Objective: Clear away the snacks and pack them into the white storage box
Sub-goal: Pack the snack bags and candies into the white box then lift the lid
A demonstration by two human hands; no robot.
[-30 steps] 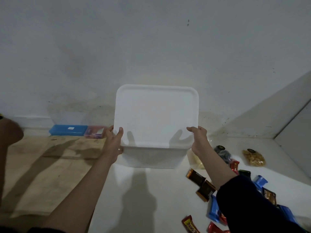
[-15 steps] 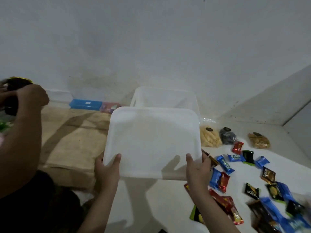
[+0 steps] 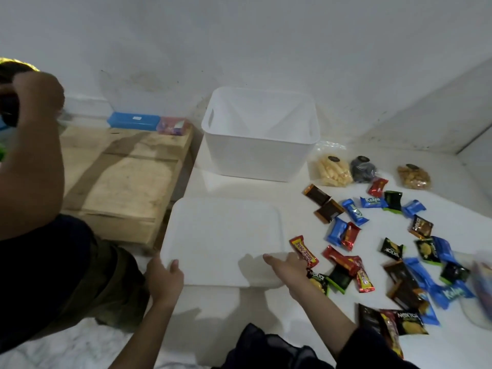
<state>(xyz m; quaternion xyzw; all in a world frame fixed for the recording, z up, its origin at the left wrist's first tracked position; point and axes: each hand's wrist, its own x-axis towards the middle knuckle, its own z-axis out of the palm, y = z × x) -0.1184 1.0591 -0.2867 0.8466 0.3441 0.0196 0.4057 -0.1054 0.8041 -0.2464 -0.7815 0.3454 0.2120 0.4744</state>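
The white storage box (image 3: 255, 158) stands open and empty against the wall. Its white lid (image 3: 223, 235) lies low and flat in front of it. My left hand (image 3: 163, 278) grips the lid's near left corner, thumb on top. My right hand (image 3: 288, 269) holds the near right edge. Wrapped snacks are scattered on the white floor to the right: a red bar (image 3: 303, 250) beside the lid, blue wafers (image 3: 355, 211), brown and black packets. Three clear bags lie by the box: yellow sticks (image 3: 332, 170), a dark bag (image 3: 362, 169), brown crackers (image 3: 414, 175).
Another person (image 3: 34, 155) crouches at the left with a raised arm, close to the lid. A wooden board (image 3: 119, 177) lies left of the box, with a blue case (image 3: 133, 120) and a pink packet (image 3: 173, 126) at its far edge. Walls close the back and right.
The lid came off the box, moved toward me and down to the floor in both hands. The box now shows open. My view dropped and more snacks came into sight.
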